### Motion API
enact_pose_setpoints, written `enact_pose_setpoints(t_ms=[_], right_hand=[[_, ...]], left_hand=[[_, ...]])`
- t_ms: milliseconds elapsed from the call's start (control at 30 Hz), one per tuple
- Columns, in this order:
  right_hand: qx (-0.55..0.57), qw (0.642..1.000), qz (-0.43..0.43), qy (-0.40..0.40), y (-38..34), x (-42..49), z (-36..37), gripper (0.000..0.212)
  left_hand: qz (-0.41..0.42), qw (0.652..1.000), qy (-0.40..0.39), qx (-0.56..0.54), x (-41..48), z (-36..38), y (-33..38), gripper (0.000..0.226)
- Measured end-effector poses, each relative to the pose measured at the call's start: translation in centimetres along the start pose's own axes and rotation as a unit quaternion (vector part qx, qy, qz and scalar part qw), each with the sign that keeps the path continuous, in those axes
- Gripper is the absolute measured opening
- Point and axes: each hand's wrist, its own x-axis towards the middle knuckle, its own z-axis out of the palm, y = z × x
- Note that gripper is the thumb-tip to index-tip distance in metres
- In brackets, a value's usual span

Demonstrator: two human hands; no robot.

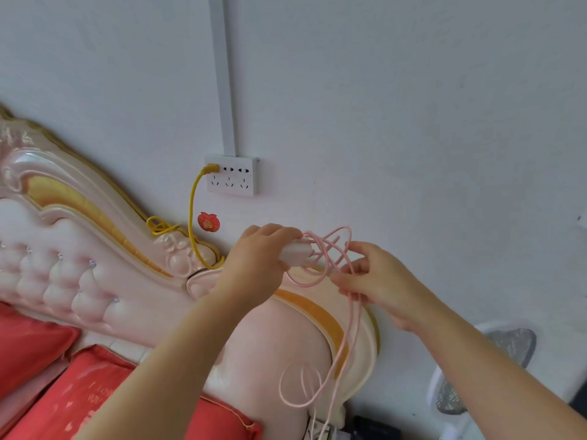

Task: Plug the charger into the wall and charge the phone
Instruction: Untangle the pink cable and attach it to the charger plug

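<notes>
Left hand (263,252) closed around white charger (297,254) at frame centre, below and right of wall socket (231,176). Right hand (374,281) pinches tangled pink cable (341,312), loops hanging over headboard (95,242) toward lower centre. Risk: knotted loops may snag on headboard edge and drag charger off line during push-in; yellow plug (211,168) fills upper left outlet, so free slots sit further right. Phone not visible.

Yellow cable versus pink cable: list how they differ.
The yellow cable is plugged into the wall socket; the pink cable is not. The yellow one hangs untouched, while the pink one is looped between the left hand and right hand. Both hang slack.
</notes>
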Motion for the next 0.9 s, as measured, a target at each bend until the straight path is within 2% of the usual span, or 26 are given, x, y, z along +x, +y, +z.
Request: enact_pose_setpoints(t_ms=[100, 200, 300, 367, 433, 533, 700, 800, 900], right_hand=[[-0.030, 0.994, -0.048, 0.089, -0.3, 0.5, -1.4, 0.026], [-0.109, 0.969, -0.109, 0.192, -0.5, 1.4, -2.7, 0.031], [-0.134, 0.953, -0.149, 0.226, -0.2, 2.3, -3.6, 0.021], [-0.125, 0.955, -0.140, 0.231, 0.9, 3.1, -3.9, 0.020], [-0.068, 0.975, -0.081, 0.197, 2.5, 3.6, -3.6, 0.026], [-0.031, 0.997, 0.022, 0.073, 5.3, 3.0, -1.7, 0.024], [-0.025, 0.991, 0.069, -0.109, 6.8, 1.0, 1.1, 0.023], [0.015, 0.988, 0.074, -0.137, 5.5, 0.5, 1.2, 0.026], [0.064, 0.990, 0.063, -0.111, 3.9, 0.4, 1.4, 0.024]], left_hand=[[0.010, 0.999, -0.037, -0.026, 0.0, -0.7, -0.7, 0.047], [0.027, 0.992, -0.082, -0.092, -0.2, -1.7, -0.8, 0.048], [0.031, 0.980, -0.100, -0.170, -0.6, -2.7, 0.0, 0.060], [0.029, 0.972, -0.102, -0.208, -0.6, -3.0, 0.5, 0.065], [0.025, 0.968, -0.085, -0.236, -0.4, -3.0, 1.0, 0.064], [0.001, 0.964, -0.046, -0.263, 0.1, -2.6, 1.4, 0.059], [-0.050, 0.974, 0.005, -0.221, 0.6, -1.2, 1.6, 0.049], [-0.060, 0.980, 0.024, -0.188, 0.8, -0.7, 1.7, 0.049], [-0.061, 0.983, 0.043, -0.167, 1.0, -0.3, 1.7, 0.050]])
